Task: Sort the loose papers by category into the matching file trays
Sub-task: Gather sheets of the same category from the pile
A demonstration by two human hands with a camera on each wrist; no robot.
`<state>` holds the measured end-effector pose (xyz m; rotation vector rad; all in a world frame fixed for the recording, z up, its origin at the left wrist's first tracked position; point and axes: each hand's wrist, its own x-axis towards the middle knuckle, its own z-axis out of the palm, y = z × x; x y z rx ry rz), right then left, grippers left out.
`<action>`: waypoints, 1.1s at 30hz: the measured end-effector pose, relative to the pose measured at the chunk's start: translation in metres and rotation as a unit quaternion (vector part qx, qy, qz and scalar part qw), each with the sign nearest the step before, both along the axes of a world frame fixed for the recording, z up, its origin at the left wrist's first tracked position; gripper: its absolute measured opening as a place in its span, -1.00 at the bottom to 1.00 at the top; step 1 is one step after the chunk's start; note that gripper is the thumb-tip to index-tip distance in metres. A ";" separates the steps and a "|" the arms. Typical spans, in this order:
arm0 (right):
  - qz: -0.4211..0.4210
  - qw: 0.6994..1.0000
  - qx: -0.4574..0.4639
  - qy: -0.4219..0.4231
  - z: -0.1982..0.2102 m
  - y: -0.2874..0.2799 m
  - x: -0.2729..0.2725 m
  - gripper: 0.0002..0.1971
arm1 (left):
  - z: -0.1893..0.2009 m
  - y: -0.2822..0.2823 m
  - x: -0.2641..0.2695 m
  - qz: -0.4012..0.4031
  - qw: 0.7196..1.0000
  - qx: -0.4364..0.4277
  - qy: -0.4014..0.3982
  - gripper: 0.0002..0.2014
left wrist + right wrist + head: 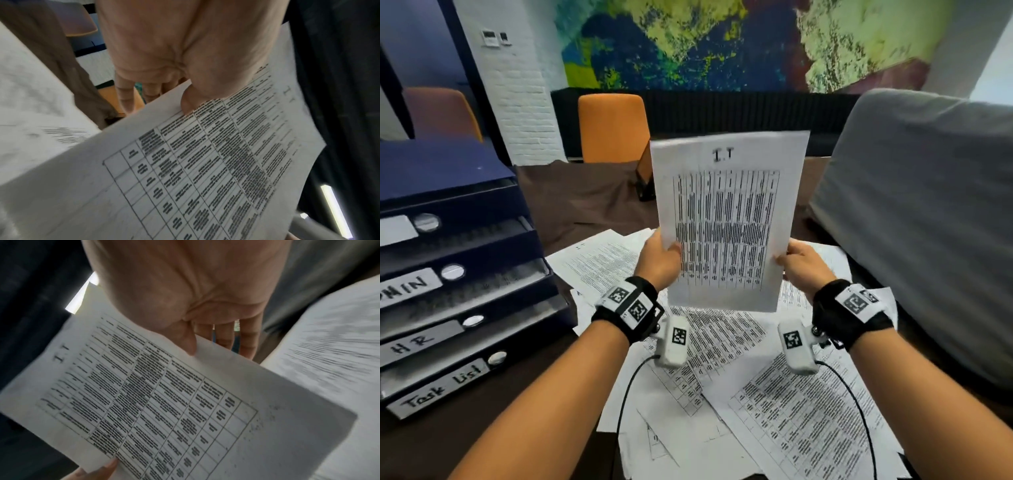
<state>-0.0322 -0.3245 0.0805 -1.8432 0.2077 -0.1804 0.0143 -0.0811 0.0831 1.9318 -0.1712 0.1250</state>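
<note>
Paper [726, 219] upright, left grip [659, 257] and right grip [803, 262] pinching lower side edges.

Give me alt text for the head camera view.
Both hands, left hand and right hand, hold up a table sheet headed "I.T" above loose papers. Stacked labelled file trays stand at left.

Papers [722, 394] and trays [465, 274] on table [592, 202]
</note>
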 end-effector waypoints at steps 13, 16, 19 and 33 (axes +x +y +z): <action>0.063 0.998 -0.008 0.009 0.021 0.039 0.011 -0.63 | -0.004 0.076 -0.003 0.044 0.997 -0.053 0.024 -0.69; 0.091 0.995 0.002 -0.030 0.031 0.056 0.012 -0.64 | 0.006 0.098 -0.024 0.055 0.992 -0.110 0.023 -0.59; 0.119 0.992 0.010 -0.046 0.036 0.074 0.015 -0.72 | 0.009 0.122 -0.043 0.071 0.991 -0.113 0.007 -0.24; 0.267 0.956 0.110 -0.049 0.034 0.179 0.026 -0.63 | 0.016 0.221 -0.119 0.170 0.974 -0.145 -0.033 -0.69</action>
